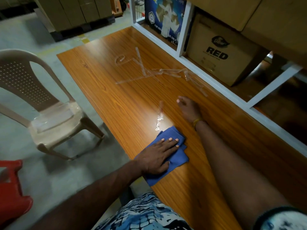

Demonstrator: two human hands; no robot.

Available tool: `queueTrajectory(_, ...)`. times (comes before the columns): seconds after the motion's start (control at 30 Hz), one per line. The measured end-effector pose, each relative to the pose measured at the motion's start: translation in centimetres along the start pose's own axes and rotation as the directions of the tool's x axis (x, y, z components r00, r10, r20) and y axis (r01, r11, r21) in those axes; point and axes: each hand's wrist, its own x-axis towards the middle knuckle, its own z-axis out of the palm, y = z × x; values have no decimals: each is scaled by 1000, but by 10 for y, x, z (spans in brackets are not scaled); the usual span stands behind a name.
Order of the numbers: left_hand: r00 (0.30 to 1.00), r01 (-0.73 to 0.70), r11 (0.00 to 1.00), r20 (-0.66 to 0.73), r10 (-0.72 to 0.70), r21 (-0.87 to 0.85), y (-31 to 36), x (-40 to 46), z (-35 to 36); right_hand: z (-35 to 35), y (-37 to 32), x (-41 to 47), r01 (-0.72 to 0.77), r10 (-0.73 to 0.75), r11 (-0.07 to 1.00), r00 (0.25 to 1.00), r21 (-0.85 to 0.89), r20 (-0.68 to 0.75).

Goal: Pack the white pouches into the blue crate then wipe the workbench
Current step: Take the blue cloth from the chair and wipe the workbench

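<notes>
Left hand [156, 155] — fingers straight and together, palm flat on the folded blue cloth [167, 156], pressing it to the workbench [103, 67] near the front edge. The cloth's long axis runs roughly along the bench, from the near edge toward the far end. Directly beyond its far corner, touching or nearly so, lies a crumpled strip of clear tape [159, 119] under a bright glare; farther along the same line, well apart from the cloth, a tangle of longer clear tape strips [149, 72] sprawls across the middle of the bench. The wipe therefore seems to call for a push away from the body, along the grain, and the left hand is the one placed for it.

Right hand [187, 108] — resting on the wood to the right of the crumpled strip and ahead of the cloth, its fingers bent under and turned from the camera; whether it pinches anything cannot be told. A yellow band [197, 122] circles the wrist.

No white pouches or blue crate appear in view, so packing looks finished and wiping is the step in hand.

Surface: glossy wood-grain laminate. Surroundings: a beige plastic chair [41, 103] and a red stool [11, 188] at left on a grey floor; a white-framed shelf [184, 35] with cardboard boxes [221, 52] at right.
</notes>
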Motion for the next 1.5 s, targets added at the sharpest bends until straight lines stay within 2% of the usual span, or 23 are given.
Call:
queueTrajectory(0.1, 1000, 4, 999, -21, -4, 34, 15, 24, 11, -20, 54, -41, -133, 104, 979, 977, -152, -186)
queueTrajectory(0.2, 993, 85, 996, -81, -85, -5, 20, 62, 10, -19, 90, -101, -138, 67, 966, 949, -217, -308)
queueTrajectory(0.3, 963, 240, 969, -111, -245, -60, 9, 97, 0, -2, 96, -142, -95, -2, 936, 962, -340, -274)
queueTrajectory(0.4, 930, 334, 942, -154, -334, -24, -14, 115, -5, 11, 84, -149, -130, 18, 873, 972, -469, -234)
queueTrajectory(0.5, 888, 430, 903, -177, -425, -9, -36, 113, -16, 18, 70, -140, -113, 29, 850, 986, -515, -167)
queueTrajectory(0.6, 784, 600, 800, -207, -585, 10, -49, 93, -24, 23, 64, -128, -99, 43, 826, 993, -556, -113)
queueTrajectory(0.73, 570, 801, 599, -312, -760, 5, -63, 38, -24, 27, 58, -118, -64, 33, 816, 997, -574, -65)
queueTrajectory(0.83, 434, 886, 464, -328, -839, -12, -62, 8, -22, 28, 54, -114, -43, 26, 812, 999, -582, -36)
queueTrajectory(0.97, 370, 919, 394, -312, -875, -16, -22, 7, -10, 30, 51, -110, -33, 19, 816, 999, -577, -30)
queueTrajectory(1.03, 380, 911, 411, -307, -873, -42, 0, 13, -2, 30, 50, -111, -39, 20, 819, 999, -572, -39)
queueTrajectory(1.2, 493, 857, 516, -288, -821, -5, 5, 30, -1, 29, 49, -112, -37, 17, 835, 999, -549, -40)
queueTrajectory(1.37, 783, 612, 788, -196, -591, 69, -19, 67, -9, 24, 53, -114, -46, 22, 864, 998, -501, -53)
queueTrajectory(1.5, 914, 395, 916, -127, -385, 72, -46, 99, -17, 27, 52, -107, -117, 60, 855, 990, -505, -127)
